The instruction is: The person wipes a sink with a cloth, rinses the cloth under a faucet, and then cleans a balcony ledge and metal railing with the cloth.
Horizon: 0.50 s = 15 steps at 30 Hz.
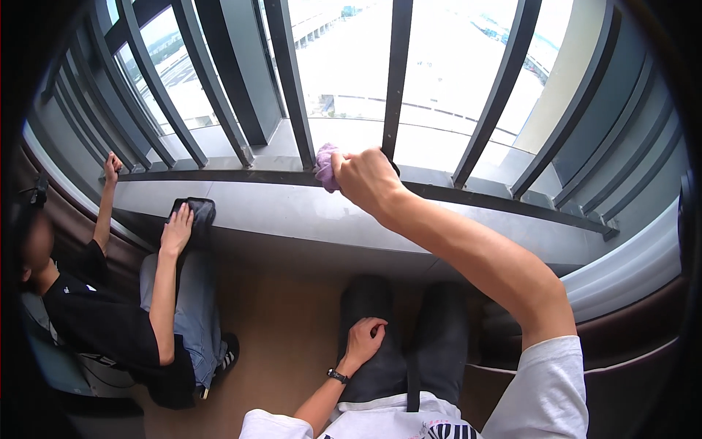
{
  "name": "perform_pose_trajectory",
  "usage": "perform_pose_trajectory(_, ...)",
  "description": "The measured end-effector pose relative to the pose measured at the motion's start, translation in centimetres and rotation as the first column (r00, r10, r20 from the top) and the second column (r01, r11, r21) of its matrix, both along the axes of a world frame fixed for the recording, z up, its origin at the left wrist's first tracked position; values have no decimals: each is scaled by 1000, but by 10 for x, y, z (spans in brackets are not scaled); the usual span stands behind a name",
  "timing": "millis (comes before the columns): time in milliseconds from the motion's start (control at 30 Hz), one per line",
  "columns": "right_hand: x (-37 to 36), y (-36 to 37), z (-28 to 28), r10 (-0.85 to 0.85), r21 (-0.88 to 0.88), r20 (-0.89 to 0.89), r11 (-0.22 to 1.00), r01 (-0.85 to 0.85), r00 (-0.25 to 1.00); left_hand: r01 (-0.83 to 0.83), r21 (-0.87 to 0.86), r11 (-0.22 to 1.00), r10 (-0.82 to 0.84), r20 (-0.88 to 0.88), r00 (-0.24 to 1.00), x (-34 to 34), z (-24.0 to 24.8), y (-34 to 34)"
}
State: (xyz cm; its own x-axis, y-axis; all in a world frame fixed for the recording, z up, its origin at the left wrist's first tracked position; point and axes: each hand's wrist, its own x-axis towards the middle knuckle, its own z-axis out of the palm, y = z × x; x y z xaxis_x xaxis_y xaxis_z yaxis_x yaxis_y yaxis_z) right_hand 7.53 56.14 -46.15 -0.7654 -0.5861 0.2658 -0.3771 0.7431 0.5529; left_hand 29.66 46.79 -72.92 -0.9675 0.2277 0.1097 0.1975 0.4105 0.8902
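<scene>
My right hand (pixel 369 175) reaches forward to the dark metal railing and is closed on a bunched purple cloth (pixel 327 167). The cloth presses against the lower rail (pixel 431 178), beside the foot of an upright bar (pixel 291 88). Part of the cloth is hidden in my fist. On my thigh rests my left hand (pixel 364 340), with nothing in it and its fingers loosely bent. A dark band circles that wrist.
A pale window ledge (pixel 314 212) runs below the railing. At the left sits another person in a black shirt (pixel 110 322), one hand on a dark cloth (pixel 199 211) on the ledge, the other near the bars. Curtains (pixel 621 271) hang at the right.
</scene>
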Motion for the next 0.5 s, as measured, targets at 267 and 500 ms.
perform_pose_trajectory(267,18,30,-22,319,-335,-171,871,-359,932,-3,11,1000,3,-47,999,3,-4,0)
perform_pose_trajectory(500,86,86,-24,274,-946,-92,276,-170,957,-19,54,998,23,-71,997,0,-1,3)
